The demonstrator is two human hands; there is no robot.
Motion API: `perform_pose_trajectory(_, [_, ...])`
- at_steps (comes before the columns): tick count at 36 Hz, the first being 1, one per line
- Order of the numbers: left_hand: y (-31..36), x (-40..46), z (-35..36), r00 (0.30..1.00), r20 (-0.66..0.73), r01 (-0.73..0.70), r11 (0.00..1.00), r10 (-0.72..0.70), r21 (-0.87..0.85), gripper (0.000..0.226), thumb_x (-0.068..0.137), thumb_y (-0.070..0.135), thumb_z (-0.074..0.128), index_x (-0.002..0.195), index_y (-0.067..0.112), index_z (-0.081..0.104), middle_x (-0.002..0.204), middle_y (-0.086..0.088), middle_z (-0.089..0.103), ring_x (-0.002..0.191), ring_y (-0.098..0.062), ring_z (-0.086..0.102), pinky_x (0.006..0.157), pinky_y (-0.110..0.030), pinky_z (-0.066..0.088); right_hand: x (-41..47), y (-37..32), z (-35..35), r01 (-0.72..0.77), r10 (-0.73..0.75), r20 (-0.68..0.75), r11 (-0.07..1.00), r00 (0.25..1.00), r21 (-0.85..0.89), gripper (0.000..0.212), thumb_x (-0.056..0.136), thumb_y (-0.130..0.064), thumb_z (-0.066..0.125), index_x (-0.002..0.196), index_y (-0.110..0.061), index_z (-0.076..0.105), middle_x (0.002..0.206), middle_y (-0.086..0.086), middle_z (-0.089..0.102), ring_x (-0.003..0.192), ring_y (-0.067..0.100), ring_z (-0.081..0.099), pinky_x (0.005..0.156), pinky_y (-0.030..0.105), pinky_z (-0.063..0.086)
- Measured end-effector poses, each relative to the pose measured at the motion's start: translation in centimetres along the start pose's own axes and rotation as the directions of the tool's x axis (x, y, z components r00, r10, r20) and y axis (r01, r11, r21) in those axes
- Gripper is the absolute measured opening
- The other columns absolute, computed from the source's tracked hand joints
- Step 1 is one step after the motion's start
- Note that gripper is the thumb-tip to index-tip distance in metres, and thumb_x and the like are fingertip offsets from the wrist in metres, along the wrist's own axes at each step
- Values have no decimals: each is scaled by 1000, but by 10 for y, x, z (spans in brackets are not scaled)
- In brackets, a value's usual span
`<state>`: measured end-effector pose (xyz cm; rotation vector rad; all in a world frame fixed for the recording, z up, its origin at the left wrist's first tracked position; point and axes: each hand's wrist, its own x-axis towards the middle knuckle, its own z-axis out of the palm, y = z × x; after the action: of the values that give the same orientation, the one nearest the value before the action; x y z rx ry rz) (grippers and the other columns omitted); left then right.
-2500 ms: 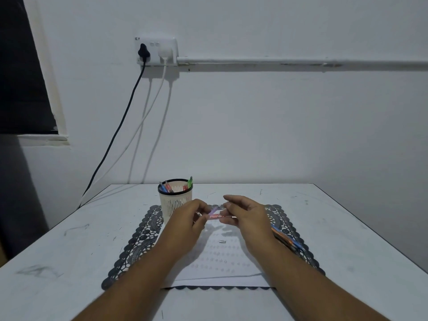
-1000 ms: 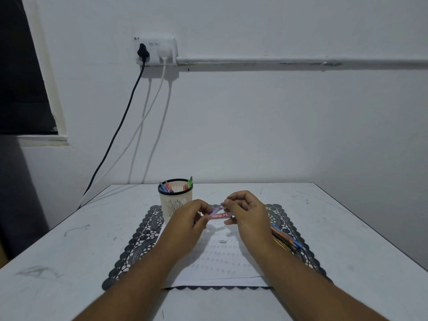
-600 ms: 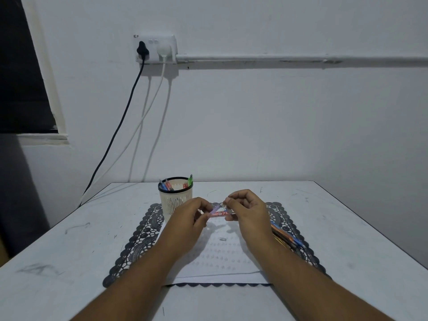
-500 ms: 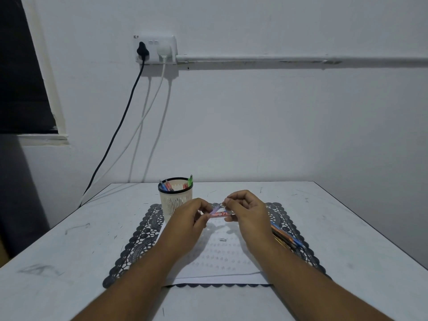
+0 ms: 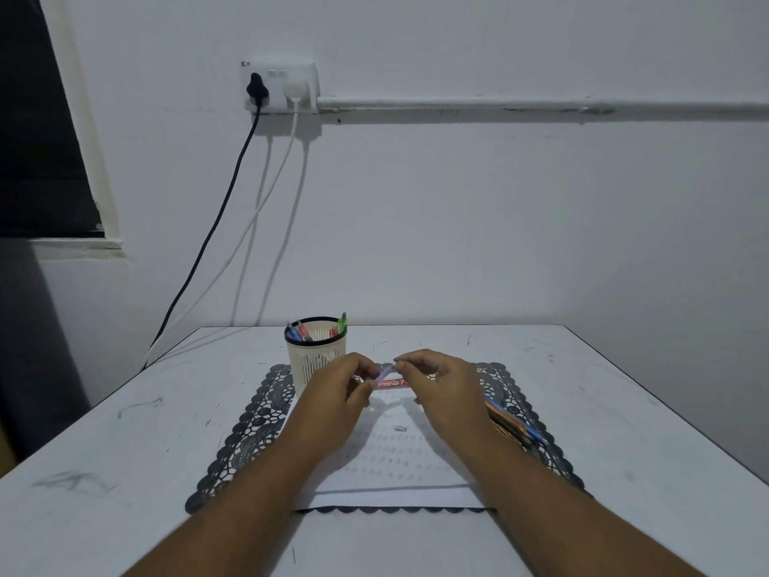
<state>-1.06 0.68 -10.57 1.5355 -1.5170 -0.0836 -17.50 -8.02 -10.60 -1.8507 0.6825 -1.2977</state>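
Both hands meet above a sheet of white paper [image 5: 387, 472] on a black lace mat [image 5: 249, 426]. My left hand [image 5: 337, 393] and my right hand [image 5: 445, 389] pinch the two ends of a pink pen barrel [image 5: 391, 383] held level between them. A thin purple piece [image 5: 386, 371] slants above the barrel, with its upper end under my right fingertips. A tiny metal part [image 5: 399, 428] lies loose on the paper below the hands.
A white mesh pen cup [image 5: 316, 356] with several pens stands at the mat's far left corner, just behind my left hand. More pens [image 5: 512, 422] lie on the mat beside my right wrist. Black and white cables [image 5: 233, 189] hang from a wall socket.
My right fingers curled in from stretched out and closed on the pen's right end. Both hands stayed in the same place above the paper.
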Motion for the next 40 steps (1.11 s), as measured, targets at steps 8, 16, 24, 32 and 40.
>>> perform_pose_trajectory(8, [1, -1, -1, 998, -26, 46, 993, -49, -108, 14, 99, 11, 64, 97, 23, 68, 79, 10, 71, 69, -4, 67, 61, -15, 48, 8, 6, -6, 54, -7, 117, 914, 993, -402, 14, 93, -31, 70, 99, -34, 83, 73, -18, 72, 66, -2, 62, 62, 22, 46])
perform_pose_trajectory(16, [-4, 1, -3, 992, -61, 96, 981, -108, -166, 14, 100, 11, 63, 98, 25, 66, 83, 10, 72, 71, -5, 68, 68, -25, 54, 1, 20, -10, -135, 355, 323, 829, 877, -543, 10, 79, -36, 81, 83, -30, 74, 79, -9, 73, 72, 10, 68, 70, 37, 58])
perform_pose_trajectory(24, [-3, 0, -3, 997, -44, 58, 997, -60, -42, 9, 99, 13, 65, 97, 21, 66, 78, 10, 69, 69, -1, 65, 58, -10, 43, 4, 22, -6, -5, 281, 374, 805, 884, -593, 8, 89, -24, 71, 82, -26, 74, 83, -12, 72, 80, 8, 67, 78, 40, 59])
perform_pose_trajectory(32, [-17, 3, -1, 1000, 8, 13, 992, -14, 128, 11, 98, 16, 66, 99, 28, 66, 91, 15, 65, 76, -4, 62, 65, -14, 42, 9, 15, -11, -270, 281, 189, 959, 941, -82, 14, 91, -6, 74, 80, -14, 73, 60, -3, 55, 52, 6, 43, 55, 21, 36])
perform_pose_trajectory(40, [-10, 2, -1, 999, 22, -29, 990, 26, 136, 10, 98, 14, 64, 100, 23, 67, 90, 16, 61, 79, 4, 57, 66, -11, 41, 10, 6, -10, -194, 186, 177, 980, 967, 33, 12, 95, -13, 72, 91, -21, 78, 73, -3, 69, 55, 12, 47, 57, 23, 40])
